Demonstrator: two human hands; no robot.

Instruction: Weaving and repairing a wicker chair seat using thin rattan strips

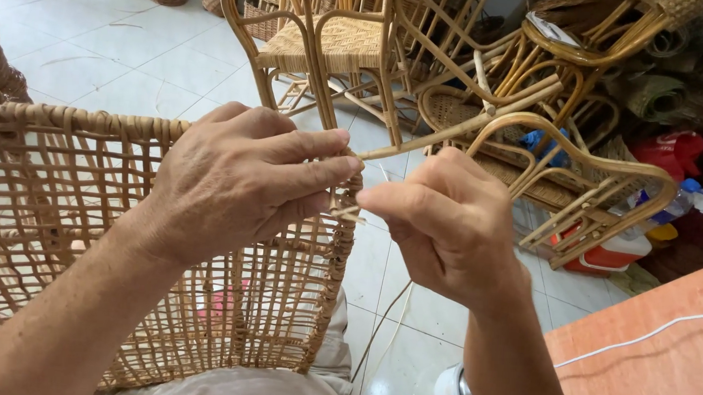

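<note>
I see my left fingers [333,168] pinched narrow, thumb against forefinger, on a thin cane strand [349,214] right at the upper corner of the woven panel [51,195]. My right fingers [380,198] are curled in tight and meet the same strand from the other side, so the two sets of fingertips nearly touch. The left hand [238,182] lies over the panel's top right edge; the right hand [447,228] hovers just beside that edge, off the weave. The panel stands upright across my lap, its open lattice filling the left half of my view, loose strands trailing down to the white tiled floor [132,54]. Beyond my hands stands a rattan chair [328,50], with a stack of bare rattan frames [550,144] to its right. An orange surface [650,362] with a white cord [644,337] across it sits at my lower right.
</note>
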